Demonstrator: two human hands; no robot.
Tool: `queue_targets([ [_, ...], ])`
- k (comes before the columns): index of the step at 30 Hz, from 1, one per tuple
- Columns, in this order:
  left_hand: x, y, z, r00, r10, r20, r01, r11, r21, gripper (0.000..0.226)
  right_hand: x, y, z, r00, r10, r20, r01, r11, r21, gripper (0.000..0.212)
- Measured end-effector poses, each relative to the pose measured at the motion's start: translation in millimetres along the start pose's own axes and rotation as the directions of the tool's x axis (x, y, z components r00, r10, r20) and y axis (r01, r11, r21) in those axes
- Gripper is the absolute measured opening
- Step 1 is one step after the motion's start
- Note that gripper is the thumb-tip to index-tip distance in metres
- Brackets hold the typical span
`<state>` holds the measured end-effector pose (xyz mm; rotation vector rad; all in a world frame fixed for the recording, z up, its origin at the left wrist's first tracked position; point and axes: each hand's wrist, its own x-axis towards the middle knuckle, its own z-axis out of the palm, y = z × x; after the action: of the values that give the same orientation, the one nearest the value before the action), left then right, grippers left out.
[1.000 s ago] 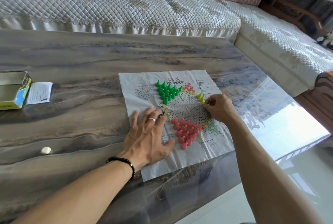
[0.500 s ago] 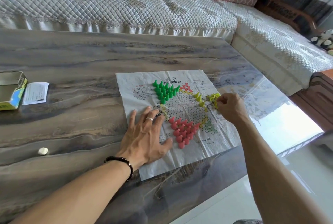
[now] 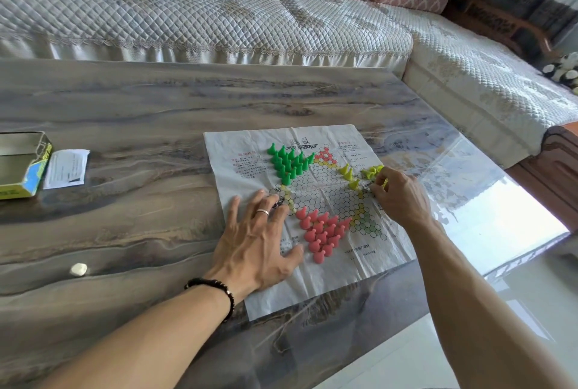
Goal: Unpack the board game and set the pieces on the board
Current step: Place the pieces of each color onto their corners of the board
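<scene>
A creased paper game board (image 3: 325,276) printed with a hexagon star lies on the table. Several green pegs (image 3: 289,163) fill its far point and several pink pegs (image 3: 322,233) fill its near point. A few yellow pegs (image 3: 350,174) stand near the right point, with a loose heap of yellow pegs (image 3: 370,172) just beyond. My left hand (image 3: 259,241) rests flat with spread fingers on the board's left part. My right hand (image 3: 398,196) is at the heap, its fingertips pinching a yellow peg that is mostly hidden.
An open game box (image 3: 23,166) and a white leaflet (image 3: 67,168) lie at the table's left edge. A small white lump (image 3: 78,269) sits near the front left. A quilted sofa (image 3: 219,13) runs behind the table; the table's right edge drops to the floor.
My right hand has moved from the standing yellow pegs rightward to the loose yellow heap and closed its fingertips there. My left hand has stayed flat on the board.
</scene>
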<state>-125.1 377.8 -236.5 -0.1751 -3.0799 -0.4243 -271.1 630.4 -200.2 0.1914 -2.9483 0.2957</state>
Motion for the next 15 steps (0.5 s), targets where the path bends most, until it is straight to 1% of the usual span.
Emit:
queue_targets([
  [3, 0.3, -0.9, 1.0, 1.0, 0.001, 0.008, -0.001, 1.0, 0.011, 0.084, 1.1, 0.1, 1.0, 1.0, 0.009, 0.0, -0.009, 1.0, -0.021, 0.013],
  [8, 0.3, -1.0, 1.7, 1.0, 0.002, 0.0, -0.002, 1.0, 0.002, 0.085, 3.5, -1.7, 0.7, 0.999, 0.028, 0.04, -0.027, 1.0, -0.012, 0.009],
  [11, 1.0, -0.9, 1.3, 1.0, 0.004, 0.002, -0.004, 1.0, 0.005, 0.083, 3.6, -2.9, -0.9, 0.999, 0.036, 0.036, -0.038, 0.998, 0.056, 0.023],
  [15, 0.6, -1.0, 0.0, 1.0, 0.008, 0.007, -0.008, 1.0, 0.014, 0.082, 0.8, -7.5, -7.1, 0.998, 0.057, 0.008, -0.057, 0.978, 0.2, 0.016],
])
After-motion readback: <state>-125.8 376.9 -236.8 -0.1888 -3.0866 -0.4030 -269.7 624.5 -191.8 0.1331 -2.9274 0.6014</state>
